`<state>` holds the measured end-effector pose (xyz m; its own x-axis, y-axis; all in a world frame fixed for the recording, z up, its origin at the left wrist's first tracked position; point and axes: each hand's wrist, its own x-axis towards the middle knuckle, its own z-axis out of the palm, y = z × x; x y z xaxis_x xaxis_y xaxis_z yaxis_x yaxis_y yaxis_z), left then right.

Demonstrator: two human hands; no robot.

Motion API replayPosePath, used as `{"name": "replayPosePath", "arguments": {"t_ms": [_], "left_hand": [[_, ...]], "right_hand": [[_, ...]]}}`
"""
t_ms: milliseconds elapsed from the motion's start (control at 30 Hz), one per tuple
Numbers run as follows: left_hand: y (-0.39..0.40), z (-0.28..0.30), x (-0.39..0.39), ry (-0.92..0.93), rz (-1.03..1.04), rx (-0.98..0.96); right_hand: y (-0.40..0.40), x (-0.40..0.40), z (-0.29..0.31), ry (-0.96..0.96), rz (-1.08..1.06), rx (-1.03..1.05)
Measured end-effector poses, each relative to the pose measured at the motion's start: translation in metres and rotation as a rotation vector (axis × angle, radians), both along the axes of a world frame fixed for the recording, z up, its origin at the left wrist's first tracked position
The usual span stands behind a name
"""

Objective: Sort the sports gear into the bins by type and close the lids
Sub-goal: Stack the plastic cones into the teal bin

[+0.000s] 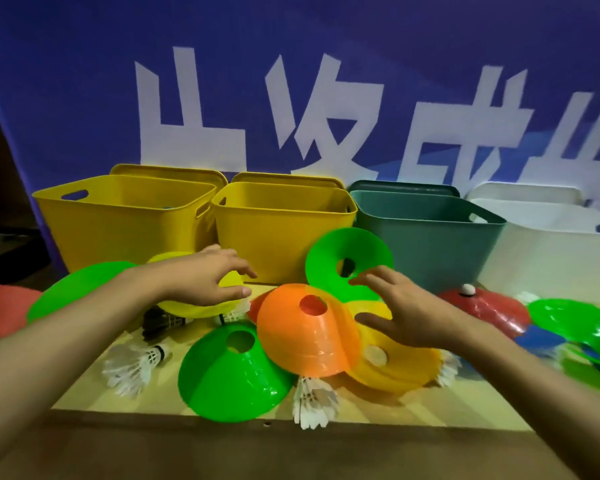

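Observation:
Disc cones and shuttlecocks lie mixed on the table in front of a row of open bins: two yellow bins [125,220] [281,233], a teal bin [430,244] and a white bin [551,258]. My left hand [208,275] hovers with spread fingers over a yellow cone [201,306]. My right hand [406,306] is open beside an orange cone [305,334], which overlaps a yellow cone [395,368]. A green cone [349,263] leans tilted against the bins. Another green cone [232,372] sits at the front. White shuttlecocks [136,362] [312,400] lie near the front edge.
Lids stand behind each bin against a blue banner with white characters. More cones lie at the sides: green [73,289] and red [0,310] at left, red [489,306], green [582,327] and blue [537,337] at right. A dark shuttlecock [163,322] lies under my left wrist.

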<state>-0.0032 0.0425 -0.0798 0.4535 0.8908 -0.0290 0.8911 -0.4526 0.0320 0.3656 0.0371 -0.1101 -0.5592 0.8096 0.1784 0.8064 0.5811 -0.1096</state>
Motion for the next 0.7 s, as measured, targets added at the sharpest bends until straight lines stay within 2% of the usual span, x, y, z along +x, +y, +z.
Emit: {"name": "replayPosePath", "arguments": {"t_ms": [67,200,367,533,700], "left_hand": [[0.0,0.001,0.023,0.005,-0.035,0.002],[0.004,-0.005,0.053,0.028,-0.019,-0.009],[-0.014,-0.012,0.055,0.112,-0.005,-0.067],[-0.03,-0.012,0.064,0.117,-0.001,-0.083],[-0.023,-0.018,0.085,0.053,-0.032,0.037]], "right_hand": [[-0.003,-0.01,-0.007,-0.037,0.065,-0.047],[-0.003,-0.036,-0.017,-0.236,0.176,-0.028],[0.002,-0.035,-0.023,-0.263,0.188,-0.006],[0.008,-0.019,-0.011,-0.133,0.13,-0.006],[0.008,0.017,0.009,0.05,0.027,-0.008]]}}
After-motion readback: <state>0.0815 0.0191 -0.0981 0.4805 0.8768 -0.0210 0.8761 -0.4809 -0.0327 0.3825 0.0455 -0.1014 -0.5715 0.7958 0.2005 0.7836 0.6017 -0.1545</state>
